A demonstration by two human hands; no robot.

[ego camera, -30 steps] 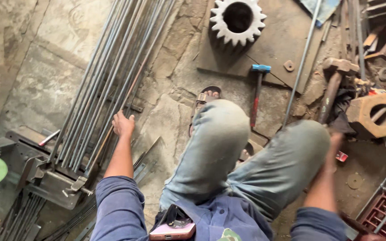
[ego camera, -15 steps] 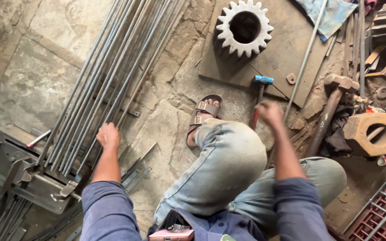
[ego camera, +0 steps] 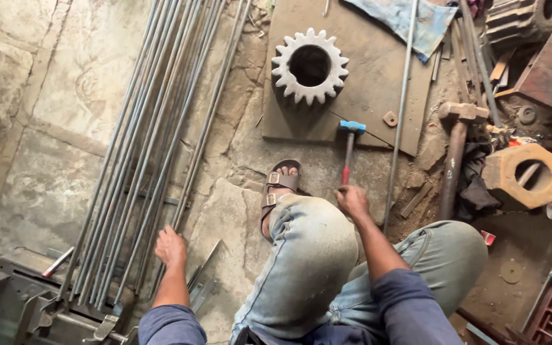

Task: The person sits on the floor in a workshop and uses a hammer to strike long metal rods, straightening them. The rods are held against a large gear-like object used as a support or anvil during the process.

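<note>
Red-handled hammer (ego camera: 349, 150) lies gripped in right hand (ego camera: 351, 199) fingers.

The right hand (ego camera: 351, 199) closed around the red handle of a small blue-headed hammer (ego camera: 350, 144), whose head rested on a flat metal plate (ego camera: 378, 83) lying on the stone floor (ego camera: 52, 96). A large toothed gear (ego camera: 309, 65) stood on the same plate, near the hammer head. The left hand (ego camera: 171, 246) rested on a bundle of long steel rods (ego camera: 154, 140) stretched across the floor. A sandalled foot (ego camera: 278, 190) showed between the hands, and a heavy sledgehammer (ego camera: 456, 150) lay to the right, beside a single thin rod (ego camera: 400, 115).
</note>
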